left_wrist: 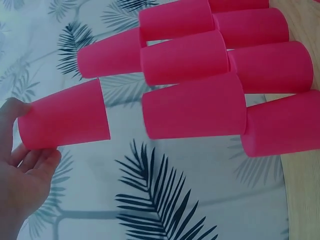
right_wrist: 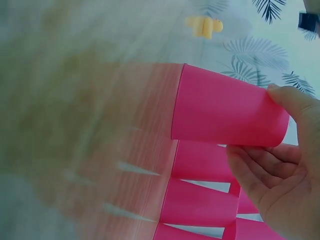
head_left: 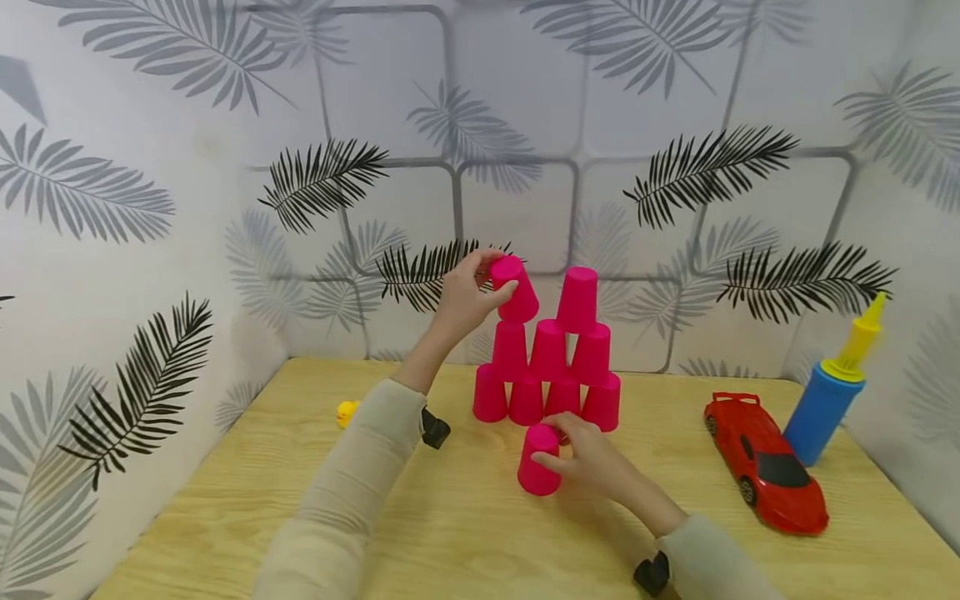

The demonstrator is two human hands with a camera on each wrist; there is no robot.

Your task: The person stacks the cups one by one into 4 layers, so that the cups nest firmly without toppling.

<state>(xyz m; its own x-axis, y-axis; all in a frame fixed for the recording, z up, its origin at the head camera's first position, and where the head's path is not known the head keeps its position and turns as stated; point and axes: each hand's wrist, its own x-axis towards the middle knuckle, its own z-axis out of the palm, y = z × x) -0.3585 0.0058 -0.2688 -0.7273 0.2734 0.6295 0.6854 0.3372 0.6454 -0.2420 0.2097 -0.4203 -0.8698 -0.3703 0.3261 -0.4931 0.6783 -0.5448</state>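
Note:
My left hand (head_left: 463, 302) grips an upside-down pink cup (head_left: 516, 290) near its base, at the upper left of a cup pyramid. In the left wrist view this cup (left_wrist: 67, 117) is slightly tilted, with a gap between its rim and the cup (left_wrist: 195, 107) below. My right hand (head_left: 592, 454) holds another upside-down pink cup (head_left: 540, 462) in front of the stack, thumb on one side and fingers on the other. In the right wrist view that cup (right_wrist: 227, 110) stands on the table. The pyramid has a bottom row (head_left: 490, 394), a middle row (head_left: 550, 350) and one top cup (head_left: 577, 300) at right.
A red toy car (head_left: 768, 467) lies on the right of the wooden table (head_left: 450, 533), beside a blue pump with a yellow top (head_left: 825, 408). A small yellow duck (head_left: 347, 413) sits left of the stack, partly behind the left sleeve. A patterned wall (head_left: 517, 108) stands behind.

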